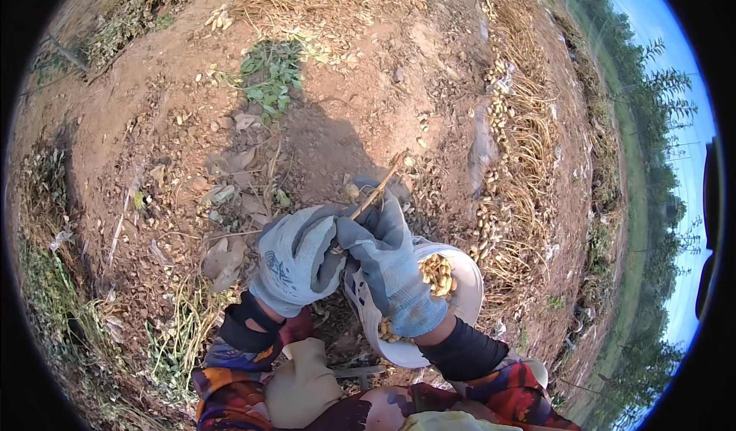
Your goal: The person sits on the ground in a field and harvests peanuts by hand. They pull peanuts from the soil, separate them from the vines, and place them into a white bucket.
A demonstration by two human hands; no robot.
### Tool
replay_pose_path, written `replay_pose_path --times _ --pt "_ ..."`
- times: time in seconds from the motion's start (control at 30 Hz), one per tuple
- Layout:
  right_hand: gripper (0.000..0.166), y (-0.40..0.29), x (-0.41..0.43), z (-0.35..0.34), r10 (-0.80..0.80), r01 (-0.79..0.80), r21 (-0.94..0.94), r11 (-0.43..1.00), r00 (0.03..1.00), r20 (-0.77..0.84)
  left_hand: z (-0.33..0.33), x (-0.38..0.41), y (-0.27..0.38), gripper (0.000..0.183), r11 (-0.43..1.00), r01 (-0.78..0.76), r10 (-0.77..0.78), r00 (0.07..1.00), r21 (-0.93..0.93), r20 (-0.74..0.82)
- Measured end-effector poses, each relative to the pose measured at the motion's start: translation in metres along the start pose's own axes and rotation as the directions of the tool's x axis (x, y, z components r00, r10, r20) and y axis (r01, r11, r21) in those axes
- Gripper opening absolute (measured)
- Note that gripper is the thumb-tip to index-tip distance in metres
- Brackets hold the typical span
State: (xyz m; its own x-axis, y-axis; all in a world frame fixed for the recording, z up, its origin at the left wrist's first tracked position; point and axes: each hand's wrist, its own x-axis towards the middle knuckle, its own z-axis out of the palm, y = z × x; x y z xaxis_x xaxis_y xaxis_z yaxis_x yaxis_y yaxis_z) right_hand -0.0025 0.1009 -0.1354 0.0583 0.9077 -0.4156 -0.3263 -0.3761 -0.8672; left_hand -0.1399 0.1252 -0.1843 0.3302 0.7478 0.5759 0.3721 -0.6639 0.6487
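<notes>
Both hands wear light-blue knit work gloves with grey coated palms and are close together in front of me. My left hand [299,256] is curled, its fingers meeting the right hand's at the base of a dry, straw-coloured plant stem [376,194]. My right hand [397,264] grips the same stem, which slants up and right from between the fingers. The fingertips partly hide what else is held there. Beneath my right wrist stands a white plastic bucket [468,284], partly covered by the hand and forearm. Peanuts in their shells [438,274] lie inside it.
To the right runs a long row of dried peanut plants [526,161] with pods exposed along its near side. A green leafy plant [273,77] lies on the soil ahead. Dry leaves [224,261] litter the ground left of my hands. Trees [650,161] line the far right.
</notes>
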Motion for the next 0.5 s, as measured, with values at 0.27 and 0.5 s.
replay_pose_path --times 0.27,0.5 --pt "0.033 -0.002 -0.008 -0.031 0.18 -0.163 -0.128 0.978 0.974 0.136 0.003 -0.009 -0.012 0.04 0.987 0.007 -0.02 0.997 0.163 0.079" --pt "0.015 -0.027 -0.032 -0.088 -0.18 0.194 -0.778 0.598 0.978 0.106 -0.017 -0.024 -0.017 0.054 0.935 -0.036 -0.022 0.987 0.352 0.16"
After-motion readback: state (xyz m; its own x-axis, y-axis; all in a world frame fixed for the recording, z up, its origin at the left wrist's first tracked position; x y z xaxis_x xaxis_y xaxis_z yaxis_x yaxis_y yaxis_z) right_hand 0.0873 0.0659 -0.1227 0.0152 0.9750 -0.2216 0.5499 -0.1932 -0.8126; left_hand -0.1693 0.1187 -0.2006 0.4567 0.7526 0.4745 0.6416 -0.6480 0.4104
